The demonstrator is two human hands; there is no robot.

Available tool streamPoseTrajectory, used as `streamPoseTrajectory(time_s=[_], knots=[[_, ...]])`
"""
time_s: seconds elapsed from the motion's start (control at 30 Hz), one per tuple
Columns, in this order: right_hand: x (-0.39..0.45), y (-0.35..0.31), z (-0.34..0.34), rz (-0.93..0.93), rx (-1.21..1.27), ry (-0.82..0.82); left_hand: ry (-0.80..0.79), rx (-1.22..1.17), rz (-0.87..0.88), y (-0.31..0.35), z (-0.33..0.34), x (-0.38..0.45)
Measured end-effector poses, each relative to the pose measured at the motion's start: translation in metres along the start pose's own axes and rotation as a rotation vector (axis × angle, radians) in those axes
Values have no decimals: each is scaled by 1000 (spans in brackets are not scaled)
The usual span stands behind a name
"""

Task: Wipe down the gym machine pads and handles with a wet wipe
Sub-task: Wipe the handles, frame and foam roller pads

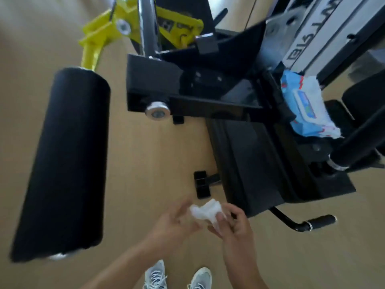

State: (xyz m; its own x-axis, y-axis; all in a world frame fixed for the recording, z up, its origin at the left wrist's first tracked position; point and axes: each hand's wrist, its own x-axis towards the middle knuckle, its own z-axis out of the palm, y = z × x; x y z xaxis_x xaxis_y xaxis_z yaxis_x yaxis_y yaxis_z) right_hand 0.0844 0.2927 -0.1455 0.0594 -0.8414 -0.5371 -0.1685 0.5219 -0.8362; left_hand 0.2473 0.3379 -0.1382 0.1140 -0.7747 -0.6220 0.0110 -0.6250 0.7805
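Note:
A crumpled white wet wipe (205,211) sits between my two hands low in the head view. My left hand (177,223) pinches its left side and my right hand (234,228) grips its right side. A long black roller pad (64,161) on a yellow arm (100,32) fills the left of the view, apart from my hands. The black seat pad (250,163) of the machine lies just beyond my right hand. A black handle (318,222) sticks out at the lower right, and another black grip (358,140) sits at the far right.
A blue and white wet wipe pack (306,107) rests on the machine frame at the right. A silver knob (157,109) juts from the black frame. A weight stack guard (325,28) stands at the upper right. My shoes (177,276) stand on the tan floor.

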Motion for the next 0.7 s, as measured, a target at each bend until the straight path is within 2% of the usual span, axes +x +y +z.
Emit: streamPoseTrajectory(time_s=[0.03,0.1,0.23,0.33,0.4,0.5,0.7], knots=[[-19,-15,9,47,59,-58,7,-173,-23,3,-3,-23],[-56,-41,16,128,81,-196,49,-333,-30,14,-6,-70],[-101,-78,15,252,111,-390,322,-481,18,29,1,-146],[-113,-94,12,367,147,-577,464,-525,47,39,7,-178],[-117,-102,13,312,56,-697,520,-551,76,46,6,-191],[-124,-110,21,182,-72,-717,567,-575,98,55,0,-205],[-140,-115,51,141,-32,-660,670,-666,56,47,-26,-218]])
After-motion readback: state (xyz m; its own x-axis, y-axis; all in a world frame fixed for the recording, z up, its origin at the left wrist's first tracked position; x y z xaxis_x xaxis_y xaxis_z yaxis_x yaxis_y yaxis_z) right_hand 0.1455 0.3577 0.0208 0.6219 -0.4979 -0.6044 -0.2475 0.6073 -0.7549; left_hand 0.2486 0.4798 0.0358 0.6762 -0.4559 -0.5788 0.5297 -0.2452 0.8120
